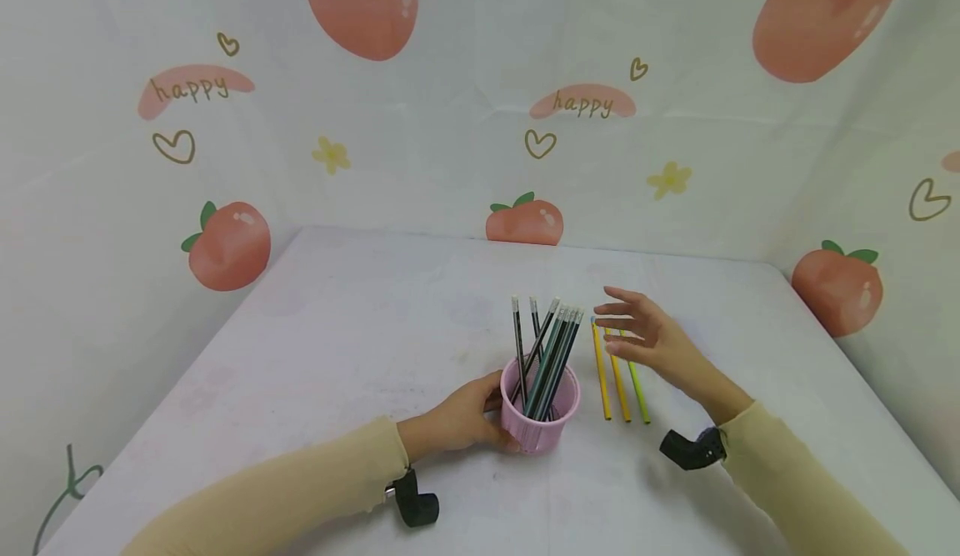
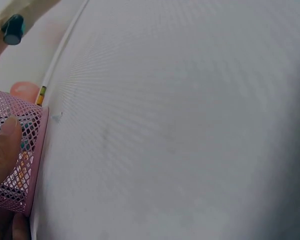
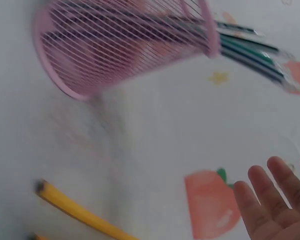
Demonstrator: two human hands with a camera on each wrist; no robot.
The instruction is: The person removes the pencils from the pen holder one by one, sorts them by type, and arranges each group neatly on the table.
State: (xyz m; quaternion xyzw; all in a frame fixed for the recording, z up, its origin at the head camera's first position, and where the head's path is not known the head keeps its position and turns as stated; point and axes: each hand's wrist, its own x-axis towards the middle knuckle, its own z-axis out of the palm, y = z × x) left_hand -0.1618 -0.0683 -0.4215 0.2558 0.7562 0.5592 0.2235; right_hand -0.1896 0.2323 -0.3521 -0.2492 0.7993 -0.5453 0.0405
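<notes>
A pink mesh pencil cup (image 1: pixel 534 437) stands upright on the white tabletop, holding several dark pencils (image 1: pixel 557 364) with their eraser ends up. My left hand (image 1: pixel 467 416) grips the cup from its left side; in the left wrist view the thumb (image 2: pixel 6 147) lies against the mesh and other fingers show below. To the right of the cup, my right hand (image 1: pixel 651 338) hovers with its fingers spread and nothing in them. Two yellow pencils (image 1: pixel 602 381) and one green pencil (image 1: pixel 639 395) lie side by side beneath it, their far ends partly hidden by the fingers.
A white cloth backdrop (image 1: pixel 450 172) printed with peaches, hearts and flowers rises behind the tabletop (image 1: pixel 360 323) and at its sides. Small black cameras are strapped to both wrists. A thin green cord (image 1: pixel 71 481) hangs at the lower left.
</notes>
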